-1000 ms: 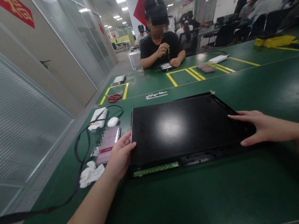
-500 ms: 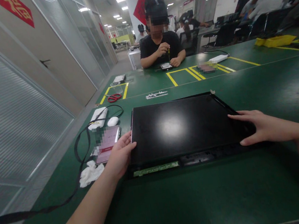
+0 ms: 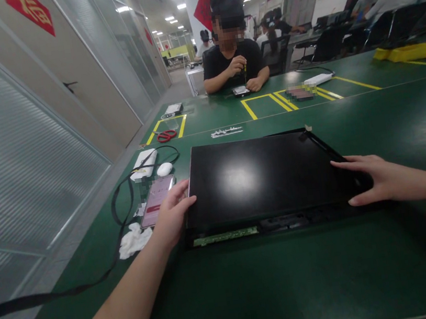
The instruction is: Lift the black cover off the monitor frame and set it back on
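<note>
A black LCD panel (image 3: 278, 171) with a glossy, light-reflecting face lies slightly askew over a dark frame (image 3: 322, 144) on the green table. Along its near edge a narrow green circuit board (image 3: 226, 236) shows beside a dark strip. My left hand (image 3: 175, 212) grips the panel's left edge, thumb on top and fingers curled at the side. On the right, my right hand (image 3: 370, 179) is closed around the right end, thumb toward the near corner and fingers on the far side. Some of its fingertips are hidden, and whether it also touches the frame is unclear.
Left of the panel are a phone (image 3: 158, 201), crumpled white tissue (image 3: 135, 240), a white oval case (image 3: 165, 169), a white box (image 3: 144, 164) and a black strap (image 3: 114, 205). Red-handled scissors (image 3: 167, 135) lie farther back. Across the table a person (image 3: 234, 59) holds a screwdriver over a small device.
The view has shifted a little, so everything sits slightly farther right. The panel looks slightly raised or shifted toward the back left over the frame; both hands keep their places at its sides.
</note>
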{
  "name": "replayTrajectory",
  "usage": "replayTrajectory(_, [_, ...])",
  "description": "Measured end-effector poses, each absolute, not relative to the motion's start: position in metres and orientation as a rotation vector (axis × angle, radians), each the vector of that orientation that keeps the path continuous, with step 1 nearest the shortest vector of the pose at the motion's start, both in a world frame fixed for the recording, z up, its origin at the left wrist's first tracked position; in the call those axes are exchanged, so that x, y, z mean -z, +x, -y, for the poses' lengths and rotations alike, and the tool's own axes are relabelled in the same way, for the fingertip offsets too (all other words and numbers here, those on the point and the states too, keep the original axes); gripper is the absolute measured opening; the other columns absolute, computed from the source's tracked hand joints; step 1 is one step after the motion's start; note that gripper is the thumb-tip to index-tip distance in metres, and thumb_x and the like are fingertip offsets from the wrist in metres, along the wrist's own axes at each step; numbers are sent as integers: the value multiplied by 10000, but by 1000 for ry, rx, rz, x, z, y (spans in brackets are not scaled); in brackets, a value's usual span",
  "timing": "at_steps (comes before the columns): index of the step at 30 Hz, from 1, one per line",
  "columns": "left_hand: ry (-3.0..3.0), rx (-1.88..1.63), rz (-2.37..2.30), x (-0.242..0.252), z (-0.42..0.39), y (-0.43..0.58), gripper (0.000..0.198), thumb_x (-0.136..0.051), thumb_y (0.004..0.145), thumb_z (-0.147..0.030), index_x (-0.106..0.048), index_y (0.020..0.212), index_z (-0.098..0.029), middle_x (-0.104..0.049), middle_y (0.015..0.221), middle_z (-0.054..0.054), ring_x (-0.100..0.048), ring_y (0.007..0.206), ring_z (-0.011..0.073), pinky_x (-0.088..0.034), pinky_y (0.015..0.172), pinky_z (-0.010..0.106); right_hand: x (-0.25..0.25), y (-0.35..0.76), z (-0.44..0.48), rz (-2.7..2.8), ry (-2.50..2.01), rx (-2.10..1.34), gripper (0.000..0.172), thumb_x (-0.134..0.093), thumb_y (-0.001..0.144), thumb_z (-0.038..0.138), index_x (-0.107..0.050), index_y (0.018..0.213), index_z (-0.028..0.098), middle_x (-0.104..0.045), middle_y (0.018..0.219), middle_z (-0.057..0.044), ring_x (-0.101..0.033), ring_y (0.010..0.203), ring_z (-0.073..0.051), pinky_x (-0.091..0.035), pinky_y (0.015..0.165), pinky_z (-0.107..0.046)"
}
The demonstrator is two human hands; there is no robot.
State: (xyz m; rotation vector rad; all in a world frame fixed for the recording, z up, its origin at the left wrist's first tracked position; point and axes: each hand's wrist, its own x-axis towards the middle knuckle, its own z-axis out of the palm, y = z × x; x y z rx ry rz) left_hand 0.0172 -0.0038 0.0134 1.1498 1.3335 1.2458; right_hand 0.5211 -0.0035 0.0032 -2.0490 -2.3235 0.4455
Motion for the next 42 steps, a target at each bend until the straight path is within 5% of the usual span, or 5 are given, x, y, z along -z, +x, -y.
replayTrajectory(3, [1331, -1264, -1524, -8, 1, 10, 468, -766, 603, -289, -762, 1065, -214, -463, 1530, 98, -300, 1481, 354, -217, 1224, 466, -4, 520, 3, 2331, -2057, -435, 1167, -655, 532, 812, -449, 1519, 225, -382, 1563, -214, -351, 1431, -427, -330, 1145, -574])
replayTrajectory(7, [1341, -1189, -1560, -5, -1, 8, 487, -748, 601, -274, -756, 1083, -206, -411, 1560, 123, -317, 1474, 350, -243, 1210, 472, -3, 521, 2, 2344, -2048, -419, 1151, -656, 538, 808, -453, 1516, 238, -390, 1558, -212, -363, 1423, -429, -340, 1135, -581])
replayTrajectory(19, [1402, -1043, -1576, 2, -3, 6, 451, -717, 628, -223, -728, 1077, -186, -421, 1538, 135, -384, 1439, 319, -278, 1191, 441, -3, 521, 0, 2316, -2083, -415, 1173, -662, 502, 813, -474, 1503, 231, -402, 1552, -207, -385, 1405, -438, -360, 1129, -567])
replayTrajectory(26, [1445, -1076, -1573, 6, -4, 7, 416, -787, 670, -349, -730, 1053, -196, -451, 1518, 141, -408, 1420, 326, -270, 1187, 460, -1, 524, -1, 2315, -2068, -409, 1164, -657, 507, 827, -473, 1504, 253, -414, 1543, -204, -403, 1395, -431, -352, 1127, -577])
replayTrajectory(42, [1283, -1158, -1486, 3, -1, 14, 359, -775, 613, -195, -714, 967, -186, -450, 1533, 114, -416, 1421, 319, -237, 1213, 456, -3, 518, -1, 2312, -2059, -376, 1121, -664, 525, 802, -498, 1486, 250, -440, 1523, -206, -415, 1377, -447, -378, 1104, -596])
